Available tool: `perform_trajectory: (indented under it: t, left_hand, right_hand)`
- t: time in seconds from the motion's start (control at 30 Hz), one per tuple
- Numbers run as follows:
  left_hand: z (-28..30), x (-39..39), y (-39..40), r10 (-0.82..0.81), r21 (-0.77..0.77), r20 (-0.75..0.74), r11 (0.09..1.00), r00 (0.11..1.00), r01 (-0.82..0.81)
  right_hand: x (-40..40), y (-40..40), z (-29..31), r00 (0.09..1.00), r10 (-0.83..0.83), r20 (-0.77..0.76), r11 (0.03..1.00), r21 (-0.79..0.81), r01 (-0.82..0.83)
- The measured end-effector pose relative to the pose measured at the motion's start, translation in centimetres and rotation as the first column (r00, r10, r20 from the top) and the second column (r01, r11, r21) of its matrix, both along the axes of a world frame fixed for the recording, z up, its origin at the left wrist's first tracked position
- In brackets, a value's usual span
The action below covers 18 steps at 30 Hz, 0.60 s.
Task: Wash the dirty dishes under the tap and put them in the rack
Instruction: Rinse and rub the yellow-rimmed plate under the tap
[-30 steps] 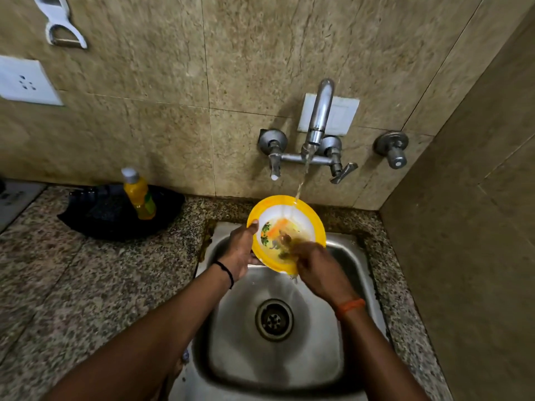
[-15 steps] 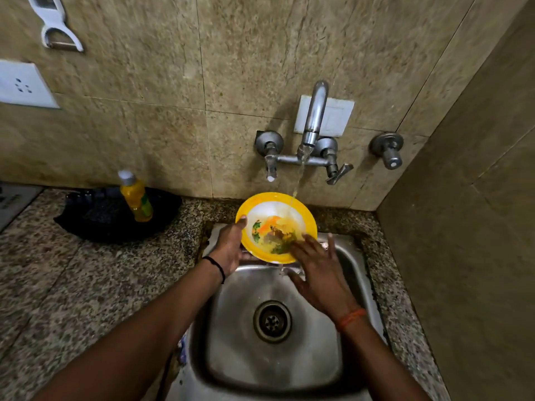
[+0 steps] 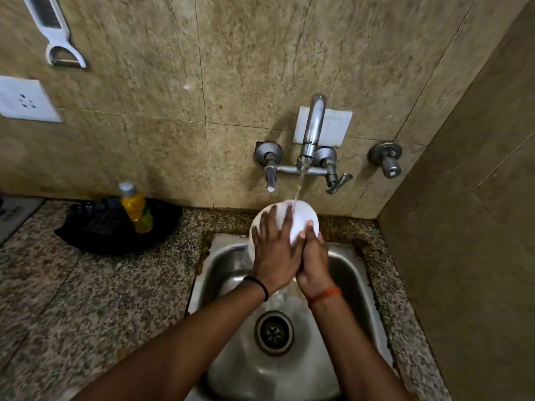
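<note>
Now the round plastic plate (image 3: 301, 219), white underside up, sits over the steel sink (image 3: 350, 273) under the chrome wall tap (image 3: 314, 125), water striking its top edge. The left hand (image 3: 273, 250) lies spread flat on it, fingers straight; the right hand (image 3: 314, 256) curls round the lower rim. Best to rub in circles while turning the plate through the stream. Its eating face is hidden, and no rack shows.
</note>
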<state>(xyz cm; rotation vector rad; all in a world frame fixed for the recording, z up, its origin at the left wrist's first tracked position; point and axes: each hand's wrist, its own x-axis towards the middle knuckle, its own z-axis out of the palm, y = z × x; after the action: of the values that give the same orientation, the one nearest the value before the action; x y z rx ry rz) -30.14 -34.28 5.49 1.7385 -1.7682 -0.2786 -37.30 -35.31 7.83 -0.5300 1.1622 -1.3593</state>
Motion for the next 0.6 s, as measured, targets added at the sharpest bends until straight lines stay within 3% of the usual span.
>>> perform_trajectory:
  t: [0.07, 0.17, 0.23, 0.3, 0.37, 0.47, 0.6]
  left_hand:
    - [0.2, 0.1, -1.0, -0.101, -0.085, 0.259, 0.988, 0.96, 0.127]
    - [1.0, 1.6, -4.0, -0.395, -0.022, 0.421, 0.895, 0.816, 0.445]
    - [2.0, 2.2, -5.7, -0.521, 0.025, 0.383, 0.831, 0.763, 0.555]
    - [3.0, 2.3, -7.2, -0.561, 0.11, 0.25, 0.826, 0.789, 0.553]
    - [3.5, 2.2, -8.2, -0.486, 0.159, 0.075, 0.868, 0.871, 0.47]
    - [3.5, 2.4, -9.1, -0.149, 0.195, -0.111, 0.966, 0.983, 0.169]
    - [2.2, 2.2, -6.7, 0.072, 0.049, -0.042, 0.996, 0.997, -0.07]
  right_hand:
    - [-0.1, -0.4, -0.2, 0.96, -0.015, 0.281, 0.99, 0.14, -0.025]
    - [-0.5, -0.8, -1.1, 0.922, -0.057, 0.382, 0.99, 0.138, 0.004]
    - [-0.9, -1.2, -1.4, 0.939, -0.077, 0.335, 0.994, 0.101, 0.045]
    - [-1.0, -1.5, -1.3, 0.944, -0.087, 0.319, 0.994, 0.09, 0.061]
    - [-1.2, -2.0, -1.4, 0.954, -0.081, 0.288, 0.994, 0.093, 0.056]
    - [-1.2, -2.6, -1.8, 0.95, -0.065, 0.306, 0.992, 0.119, 0.03]
    - [-0.7, -2.2, -2.7, 0.968, -0.028, 0.251, 0.99, 0.142, -0.008]
